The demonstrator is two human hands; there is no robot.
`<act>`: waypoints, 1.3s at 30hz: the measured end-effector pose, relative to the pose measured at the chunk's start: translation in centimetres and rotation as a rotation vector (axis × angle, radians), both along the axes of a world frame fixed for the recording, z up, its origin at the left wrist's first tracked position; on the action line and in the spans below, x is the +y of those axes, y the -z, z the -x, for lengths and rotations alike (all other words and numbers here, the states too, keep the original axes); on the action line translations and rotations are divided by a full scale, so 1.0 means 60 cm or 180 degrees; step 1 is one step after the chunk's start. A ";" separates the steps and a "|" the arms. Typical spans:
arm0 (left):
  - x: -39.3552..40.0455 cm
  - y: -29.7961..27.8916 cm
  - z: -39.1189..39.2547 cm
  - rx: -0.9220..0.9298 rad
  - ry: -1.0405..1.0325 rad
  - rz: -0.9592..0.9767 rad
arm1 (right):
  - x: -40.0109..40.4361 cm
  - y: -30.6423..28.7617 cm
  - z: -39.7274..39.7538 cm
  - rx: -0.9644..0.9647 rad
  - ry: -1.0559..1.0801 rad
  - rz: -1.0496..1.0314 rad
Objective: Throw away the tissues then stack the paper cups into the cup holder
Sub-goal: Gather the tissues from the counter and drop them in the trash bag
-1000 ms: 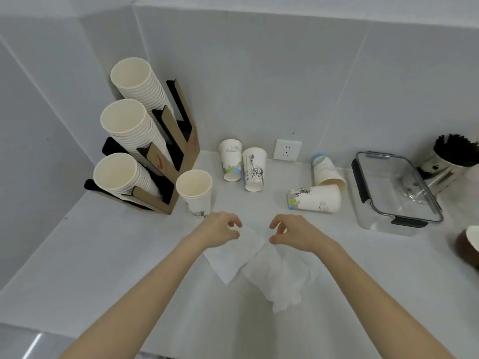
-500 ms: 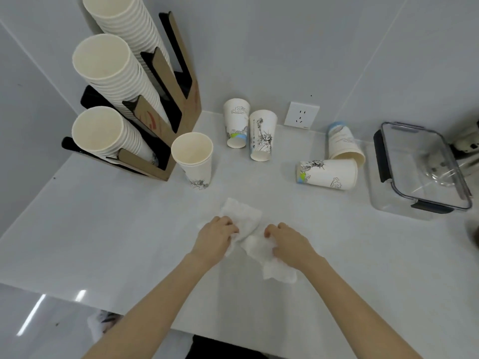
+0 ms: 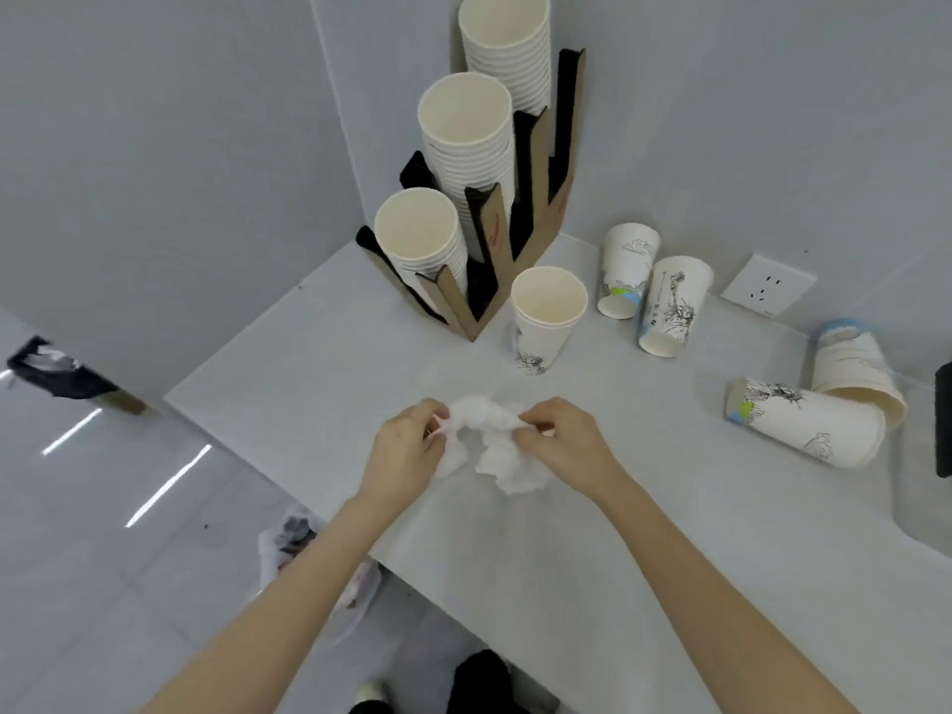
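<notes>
White crumpled tissues (image 3: 492, 440) are bunched between my left hand (image 3: 407, 445) and my right hand (image 3: 564, 438), just above the white counter (image 3: 329, 363); both hands pinch them. Behind them, a printed paper cup (image 3: 546, 322) stands upright beside the brown cardboard cup holder (image 3: 494, 234), which carries three stacks of plain cups. Two printed cups (image 3: 626, 270) (image 3: 672, 306) stand upside down further right. At the right, one cup (image 3: 803, 422) lies on its side against a tilted cup (image 3: 855, 363).
A wall socket (image 3: 767, 291) is on the back wall. A plastic bag with rubbish (image 3: 304, 553) sits on the floor under the counter's front edge, partly hidden by my left arm. A dark object (image 3: 944, 420) shows at the right edge.
The flat tissues have been gathered into a crumpled bunch held by both hands and lifted slightly. The view has swung left, bringing the floor and the bag into sight.
</notes>
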State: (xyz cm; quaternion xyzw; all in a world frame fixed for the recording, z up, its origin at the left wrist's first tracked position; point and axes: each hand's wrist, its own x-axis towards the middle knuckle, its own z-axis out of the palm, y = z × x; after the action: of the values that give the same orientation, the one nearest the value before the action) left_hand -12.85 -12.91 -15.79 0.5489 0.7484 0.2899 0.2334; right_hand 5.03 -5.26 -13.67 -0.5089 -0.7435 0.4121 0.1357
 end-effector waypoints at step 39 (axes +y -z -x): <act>-0.355 0.535 0.416 -0.0764 -0.1071 0.1689 | -0.315 0.602 0.456 -0.0343 0.0019 0.0693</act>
State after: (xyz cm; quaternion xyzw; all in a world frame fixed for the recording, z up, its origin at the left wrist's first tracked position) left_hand -37.82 -34.22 -47.89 0.2997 0.8451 0.1819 0.4035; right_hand -22.34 -24.18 -49.79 -0.5443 -0.6990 0.4621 0.0407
